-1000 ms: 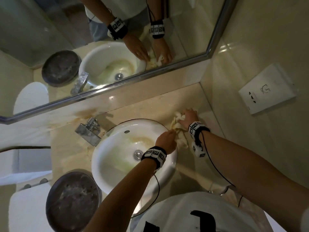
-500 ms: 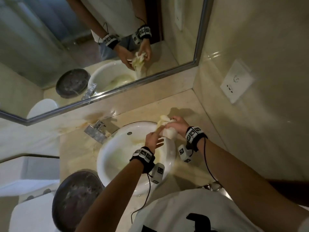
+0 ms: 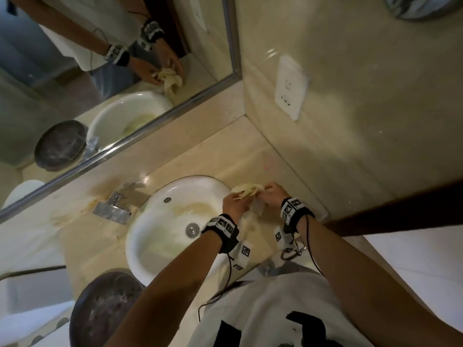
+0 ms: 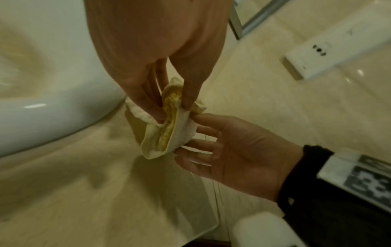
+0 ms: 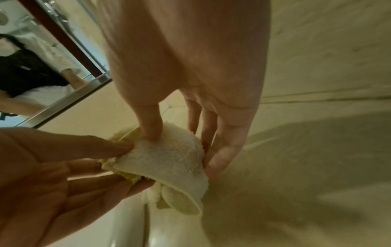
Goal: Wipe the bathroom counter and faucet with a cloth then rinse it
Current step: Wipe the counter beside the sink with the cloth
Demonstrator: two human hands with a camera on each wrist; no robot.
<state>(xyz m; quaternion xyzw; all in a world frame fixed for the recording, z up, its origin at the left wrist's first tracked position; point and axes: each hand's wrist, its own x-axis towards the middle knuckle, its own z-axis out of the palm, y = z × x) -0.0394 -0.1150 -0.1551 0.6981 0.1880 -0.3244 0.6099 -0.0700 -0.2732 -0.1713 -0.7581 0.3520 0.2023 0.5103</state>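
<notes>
The cloth [image 3: 246, 192], folded with a yellow-stained inside, hangs above the tabletop [image 3: 250, 151] just off the right rim of the sink [image 3: 160, 236], near the back right corner. The left hand [image 3: 234, 205] pinches one end and the right hand [image 3: 274, 195] the other, each grip clamped on it. The faucet [image 3: 112, 209] stands at the sink's back left, a dark round basin [image 3: 105, 311] at the front left edge.

No readable text, brand or number in any view. Wrist bands [image 3: 292, 211] carry black-and-white square code markers, no characters. Wall outlet plate [image 3: 290, 87] bears small embossed symbol, illegible. Shirt [image 3: 270, 314] shows black print, not decipherable.
</notes>
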